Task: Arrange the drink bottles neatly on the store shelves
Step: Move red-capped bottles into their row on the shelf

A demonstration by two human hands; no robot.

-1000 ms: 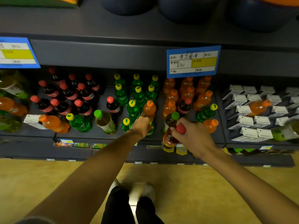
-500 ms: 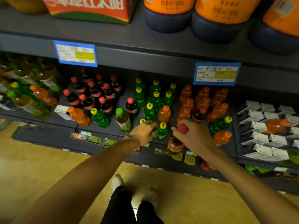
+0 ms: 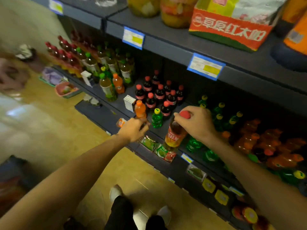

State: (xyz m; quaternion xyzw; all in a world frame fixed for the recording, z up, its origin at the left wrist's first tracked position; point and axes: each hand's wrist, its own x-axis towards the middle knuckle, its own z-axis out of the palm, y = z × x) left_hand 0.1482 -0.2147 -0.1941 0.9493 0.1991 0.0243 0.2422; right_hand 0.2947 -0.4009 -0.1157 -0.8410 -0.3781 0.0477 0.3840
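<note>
My right hand (image 3: 197,122) grips the red cap of an amber tea bottle with a red label (image 3: 174,135), held at the front edge of the dark shelf (image 3: 103,112). My left hand (image 3: 134,128) grips the lower part of an orange soda bottle with an orange cap (image 3: 140,109), upright at the shelf front. Between the two stands a green bottle with a yellow cap (image 3: 156,119). Behind them is a cluster of dark cola bottles with red caps (image 3: 159,95). Green bottles (image 3: 221,117) and orange bottles (image 3: 265,140) fill the shelf to the right.
Tea bottles with green caps (image 3: 106,87) and another orange bottle (image 3: 118,83) stand further left. A pink basket (image 3: 66,89) sits on the floor at the left. Blue price tags (image 3: 206,67) hang on the upper shelf, which carries a red carton (image 3: 229,32). My feet (image 3: 116,191) stand on the yellow floor.
The view has swung left along the shelf. My left hand has shifted left from the green bottles and taken hold of the orange soda bottle. My right hand carried the tea bottle leftward.
</note>
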